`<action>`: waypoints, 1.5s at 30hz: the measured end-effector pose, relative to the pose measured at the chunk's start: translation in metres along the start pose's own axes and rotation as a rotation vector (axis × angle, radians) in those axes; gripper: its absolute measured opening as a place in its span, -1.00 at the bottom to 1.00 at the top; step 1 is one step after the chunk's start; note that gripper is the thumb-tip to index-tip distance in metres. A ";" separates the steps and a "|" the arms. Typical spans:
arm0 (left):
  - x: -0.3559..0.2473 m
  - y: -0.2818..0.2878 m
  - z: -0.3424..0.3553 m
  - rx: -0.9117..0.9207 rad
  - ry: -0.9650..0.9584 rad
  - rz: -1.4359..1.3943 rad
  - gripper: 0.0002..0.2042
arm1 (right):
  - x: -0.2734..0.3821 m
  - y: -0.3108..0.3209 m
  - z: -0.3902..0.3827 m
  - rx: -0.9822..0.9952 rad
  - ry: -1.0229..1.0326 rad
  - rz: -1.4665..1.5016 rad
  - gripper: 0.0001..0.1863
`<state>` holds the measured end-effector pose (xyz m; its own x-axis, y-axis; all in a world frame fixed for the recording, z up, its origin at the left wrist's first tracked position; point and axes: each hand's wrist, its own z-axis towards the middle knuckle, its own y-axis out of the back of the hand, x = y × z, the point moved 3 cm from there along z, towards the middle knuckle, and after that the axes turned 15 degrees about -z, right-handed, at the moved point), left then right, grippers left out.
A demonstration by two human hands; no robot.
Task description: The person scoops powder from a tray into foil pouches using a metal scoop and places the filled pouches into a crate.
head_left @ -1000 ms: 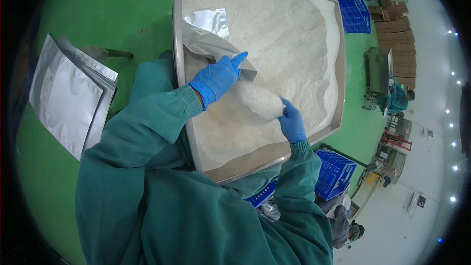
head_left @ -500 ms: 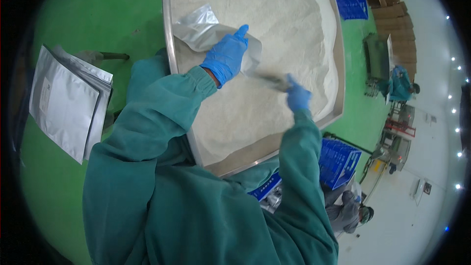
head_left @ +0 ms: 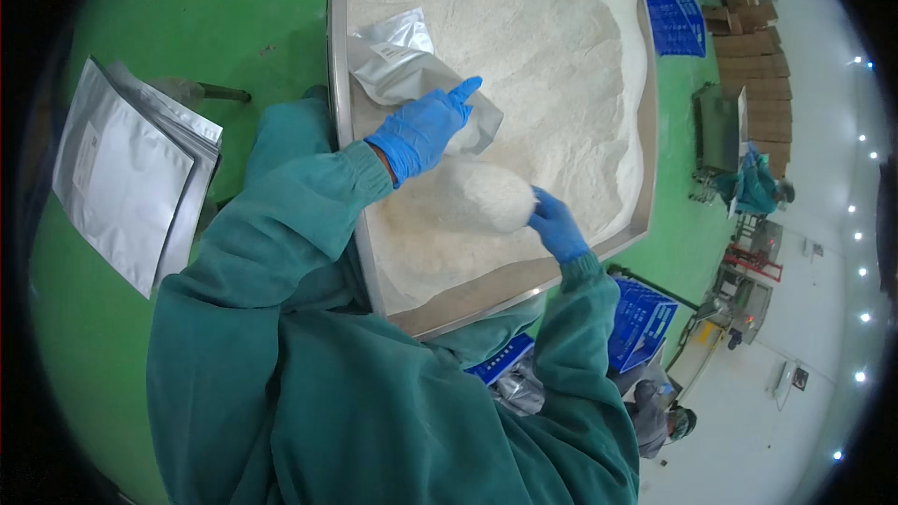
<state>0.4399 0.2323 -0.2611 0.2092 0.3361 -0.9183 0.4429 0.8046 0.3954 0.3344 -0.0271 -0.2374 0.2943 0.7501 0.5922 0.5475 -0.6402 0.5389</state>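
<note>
In front of me a large metal tray (head_left: 479, 304) holds a bed of off-white powder (head_left: 543, 65). My left hand (head_left: 426, 131), in a blue glove, is closed on a silver foil bag (head_left: 398, 73) that lies tilted over the powder near the tray's left wall. The bag's open end points toward my right hand. My right hand (head_left: 558, 223), gloved in blue as well, grips a scoop (head_left: 498, 204) at its handle end. Powder is heaped on the scoop, just below the bag's mouth; the heap hides most of its shape.
A stack of flat silver bags (head_left: 122, 178) stands at the left above the green floor (head_left: 215, 0). Blue crates (head_left: 641, 318) are beyond the tray's right side. More foil bags (head_left: 519, 383) lie in a blue crate under the tray's near edge. Co-workers (head_left: 760, 185) are at the right.
The scoop, blurred and edge-on by the bag's mouth before, now shows a heap of powder and sits lower. My right hand has moved nearer to me; the left still holds the bag.
</note>
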 end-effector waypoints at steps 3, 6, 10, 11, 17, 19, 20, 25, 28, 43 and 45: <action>-0.007 -0.018 0.004 -0.018 -0.027 0.088 -0.45 | 0.041 0.046 -0.014 -0.250 -0.091 -0.161 -0.50; -0.030 -0.023 0.011 -0.070 -0.014 -0.012 -0.41 | 0.116 0.052 -0.016 -0.529 -0.226 -0.783 -0.49; -0.052 -0.010 0.024 -0.109 0.003 -0.098 -0.46 | 0.179 0.036 -0.026 -0.640 -0.215 -0.983 -0.47; -0.054 -0.007 0.027 -0.170 -0.019 -0.129 -0.51 | 0.183 0.039 -0.040 -0.653 -0.208 -0.993 -0.47; -0.086 0.033 0.040 -0.131 0.075 -0.201 -0.59 | 0.115 0.085 -0.112 -0.837 -0.488 -0.935 -0.48; -0.105 0.048 0.041 -0.066 0.042 -0.168 -0.59 | 0.107 0.087 -0.097 -0.805 0.192 -1.176 -0.52; -0.112 0.054 0.041 -0.027 0.039 -0.153 -0.60 | 0.122 0.088 -0.083 -0.719 0.152 -0.830 -0.56; -0.109 0.078 0.050 -0.202 -0.203 -0.739 -0.63 | 0.164 0.109 -0.008 -0.412 0.027 -0.843 -0.62; -0.120 0.112 0.026 -0.265 -0.043 -0.928 -0.63 | 0.169 0.143 -0.028 -0.339 0.105 -0.616 -0.69; -0.178 -0.156 -0.193 0.197 -0.146 -0.659 -0.67 | -0.021 0.042 -0.283 -0.441 -0.252 -0.694 -0.78; -0.193 -0.163 -0.194 0.217 -0.170 -0.674 -0.68 | -0.038 0.044 -0.302 -0.561 -0.201 -0.688 -0.78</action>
<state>0.1584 0.1307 -0.1521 -0.0454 -0.2936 -0.9549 0.6826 0.6888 -0.2442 0.1108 -0.1338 -0.0557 0.2039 0.9774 -0.0554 0.2068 0.0123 0.9783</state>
